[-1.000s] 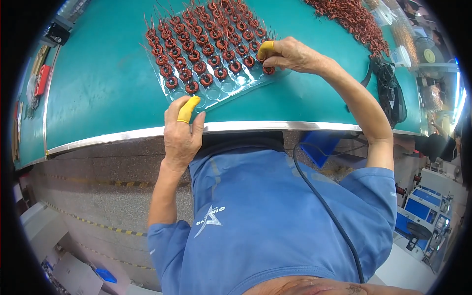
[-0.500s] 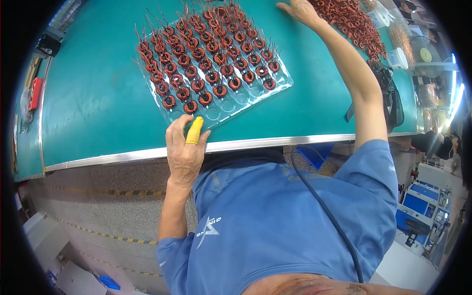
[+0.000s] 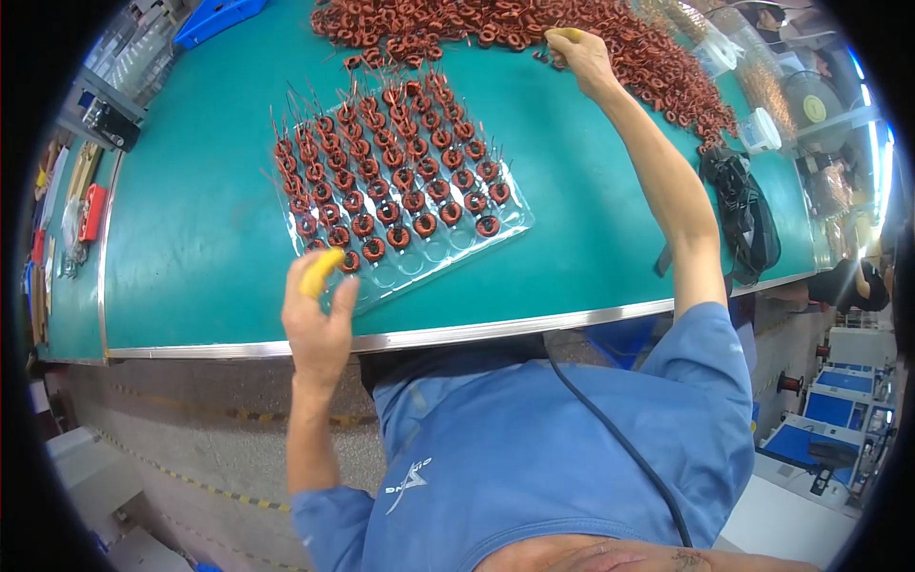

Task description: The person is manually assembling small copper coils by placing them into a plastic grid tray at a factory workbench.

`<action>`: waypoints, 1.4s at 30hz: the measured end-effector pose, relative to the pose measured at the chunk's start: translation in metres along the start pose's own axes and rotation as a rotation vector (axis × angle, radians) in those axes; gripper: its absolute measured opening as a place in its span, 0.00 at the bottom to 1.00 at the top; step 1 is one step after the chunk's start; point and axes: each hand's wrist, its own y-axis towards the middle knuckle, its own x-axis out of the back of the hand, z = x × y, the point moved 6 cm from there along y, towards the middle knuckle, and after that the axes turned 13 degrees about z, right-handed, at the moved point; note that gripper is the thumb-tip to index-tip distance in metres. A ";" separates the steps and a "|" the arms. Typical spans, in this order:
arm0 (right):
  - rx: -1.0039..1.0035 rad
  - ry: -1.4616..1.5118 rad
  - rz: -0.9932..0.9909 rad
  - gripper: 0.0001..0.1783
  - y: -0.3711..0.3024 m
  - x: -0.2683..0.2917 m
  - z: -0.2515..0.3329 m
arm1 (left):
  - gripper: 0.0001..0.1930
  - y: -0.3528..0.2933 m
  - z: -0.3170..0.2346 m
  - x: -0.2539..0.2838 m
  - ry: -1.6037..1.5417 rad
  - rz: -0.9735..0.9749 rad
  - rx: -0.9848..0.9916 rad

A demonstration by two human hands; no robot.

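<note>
My left hand [image 3: 317, 319], with a yellow finger cot on one finger, is at the near left corner of a clear plastic tray [image 3: 434, 255]. Its thumb and finger are apart, and the cot's tip reaches a wire-wound ring coil [image 3: 350, 260]. Rows of copper-red coils with upright wire ends fill most of the tray's round pockets; several along the near edge hold none. Farther right, my right hand [image 3: 589, 63] reaches to the near side of a heap of loose coils [image 3: 658, 81]. Its fingers are pinched together, also with a yellow cot, and hide whatever is between them.
The green tabletop [image 3: 205, 219] has a pale metal front edge. A black bag [image 3: 743, 214] lies at the right, near a white tub [image 3: 760, 132]. At the far left stand a blue bin [image 3: 219, 19], a black device [image 3: 112, 124] and a red box [image 3: 92, 212].
The view has shifted, bringing more of the coil heap into sight. My left thumb and cot finger have spread at the tray corner. My right hand's fingers have drawn together beside the heap.
</note>
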 end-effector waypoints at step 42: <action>0.241 0.221 0.133 0.22 -0.167 -0.130 0.179 | 0.11 0.119 -0.061 -0.034 -1.027 0.101 -0.125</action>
